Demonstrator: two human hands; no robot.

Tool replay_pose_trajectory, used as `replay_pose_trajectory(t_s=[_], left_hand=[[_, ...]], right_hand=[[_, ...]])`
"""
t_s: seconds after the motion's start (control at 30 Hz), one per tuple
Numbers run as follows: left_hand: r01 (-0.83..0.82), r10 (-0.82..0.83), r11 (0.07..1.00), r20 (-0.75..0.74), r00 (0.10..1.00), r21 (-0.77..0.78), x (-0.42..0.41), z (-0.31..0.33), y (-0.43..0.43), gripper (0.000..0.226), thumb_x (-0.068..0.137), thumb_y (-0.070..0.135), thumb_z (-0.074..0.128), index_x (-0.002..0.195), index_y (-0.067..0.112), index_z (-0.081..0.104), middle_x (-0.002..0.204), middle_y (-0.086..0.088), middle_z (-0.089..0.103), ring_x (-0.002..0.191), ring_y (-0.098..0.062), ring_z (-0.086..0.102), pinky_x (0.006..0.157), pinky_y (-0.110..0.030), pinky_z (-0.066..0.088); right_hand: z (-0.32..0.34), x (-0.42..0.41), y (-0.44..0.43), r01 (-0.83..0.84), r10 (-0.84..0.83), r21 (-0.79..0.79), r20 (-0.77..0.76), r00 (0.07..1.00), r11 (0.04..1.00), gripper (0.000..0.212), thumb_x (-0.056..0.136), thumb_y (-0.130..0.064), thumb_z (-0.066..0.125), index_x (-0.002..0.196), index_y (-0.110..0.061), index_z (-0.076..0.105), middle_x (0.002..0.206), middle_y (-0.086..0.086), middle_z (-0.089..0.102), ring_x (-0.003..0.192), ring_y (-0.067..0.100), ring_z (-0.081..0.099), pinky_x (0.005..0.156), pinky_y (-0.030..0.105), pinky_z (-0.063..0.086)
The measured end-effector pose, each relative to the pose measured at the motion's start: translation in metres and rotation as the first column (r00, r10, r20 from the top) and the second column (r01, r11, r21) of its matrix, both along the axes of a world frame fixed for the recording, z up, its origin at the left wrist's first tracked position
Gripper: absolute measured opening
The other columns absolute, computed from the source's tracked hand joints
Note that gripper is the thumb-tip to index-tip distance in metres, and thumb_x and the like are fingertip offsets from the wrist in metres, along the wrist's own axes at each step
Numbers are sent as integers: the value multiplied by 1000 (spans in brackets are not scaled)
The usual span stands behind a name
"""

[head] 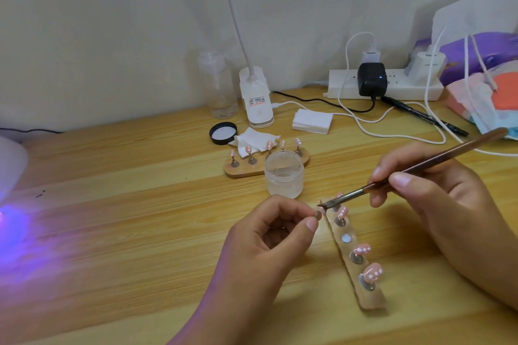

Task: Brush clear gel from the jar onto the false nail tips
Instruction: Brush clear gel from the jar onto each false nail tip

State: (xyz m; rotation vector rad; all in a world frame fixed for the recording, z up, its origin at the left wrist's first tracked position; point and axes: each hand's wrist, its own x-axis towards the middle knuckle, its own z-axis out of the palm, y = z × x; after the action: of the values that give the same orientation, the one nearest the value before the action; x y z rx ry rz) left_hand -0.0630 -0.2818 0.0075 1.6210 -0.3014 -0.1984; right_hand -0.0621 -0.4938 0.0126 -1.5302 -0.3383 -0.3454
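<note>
My right hand (437, 204) grips a long brown brush (414, 168); its bristle tip sits at the upper end of the near wooden holder (361, 280). My left hand (269, 238) pinches a small nail stand (317, 215) between thumb and forefinger, right beside the brush tip. The nail on that stand is hard to make out. Pink false nail tips (361, 250) stand on the near holder, with one bare magnet spot. The open jar of clear gel (284, 173) stands just behind my hands. A second holder (246, 169) with several pink tips lies behind the jar.
The jar's black lid (223, 133) and a crumpled wipe (253, 140) lie behind the far holder. A lamp base (256, 101), clear bottle (220, 84), pad stack (312, 121), power strip (384, 84) and cables line the back. Purple UV light glows at the left edge.
</note>
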Motion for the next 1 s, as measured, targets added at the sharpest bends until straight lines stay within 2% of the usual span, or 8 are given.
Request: replay_pose_trajectory(t_s=[0.13,0.3,0.47,0.57,0.77,0.87,0.9,1.0], left_hand=[[6,-6,1000,8,1000,6,0,2,0,7,79,33,67,84,31,72,93,5,74,82,-7,65,70,-12,48],[-11,11,1000,8,1000,-7,-1,2,0,9,79,33,68,86,30,72,83,9,67,72,-1,58,64,-10,46],[-8,8,1000,11,1000,-17,-1,3,-1,4,80,25,71,82,28,73,80,14,63,65,3,53,60,-5,39],[-11,11,1000,13,1000,-10,-1,3,-1,4,78,27,70,80,29,73,79,13,62,62,4,52,58,-5,38],[-9,9,1000,17,1000,-4,-1,2,-2,5,76,27,70,78,31,72,79,7,61,64,2,52,59,-5,38],[-3,3,1000,16,1000,-7,-2,3,-2,7,78,24,71,78,31,73,76,12,57,59,5,49,56,-4,37],[-2,2,1000,17,1000,-3,-2,3,-1,8,79,23,71,78,31,73,75,14,57,59,5,49,56,-3,37],[-3,3,1000,12,1000,-1,-1,3,-2,6,77,25,70,77,31,72,73,17,57,60,6,50,57,-4,37]], right_hand=[[-2,1,-1,32,-32,-29,8,999,999,21,82,-8,56,81,-23,71,77,-3,67,72,12,65,72,16,51],[-2,7,-6,-40,44,124,-32,998,991,19,81,-21,56,85,-23,74,76,-1,66,74,13,62,71,21,52],[-3,10,-9,-67,100,252,-120,988,965,21,80,-11,56,82,-20,75,64,3,61,65,13,59,64,18,51],[-3,9,-7,-33,73,235,-165,984,972,24,83,-13,53,77,-20,75,60,3,61,59,12,59,59,18,51],[-2,7,-3,10,26,188,-185,982,982,20,81,-18,58,72,-23,74,65,4,65,57,11,63,58,19,52],[1,5,-1,-36,72,212,-163,984,977,8,80,-27,73,74,-22,74,69,0,66,59,12,65,58,19,53],[0,5,-2,-55,86,200,-150,985,978,11,76,-32,79,75,-23,74,70,0,66,59,12,65,59,19,53],[2,4,-1,-75,104,183,-156,982,980,17,71,-37,80,77,-22,74,70,0,66,60,12,66,60,19,53]])
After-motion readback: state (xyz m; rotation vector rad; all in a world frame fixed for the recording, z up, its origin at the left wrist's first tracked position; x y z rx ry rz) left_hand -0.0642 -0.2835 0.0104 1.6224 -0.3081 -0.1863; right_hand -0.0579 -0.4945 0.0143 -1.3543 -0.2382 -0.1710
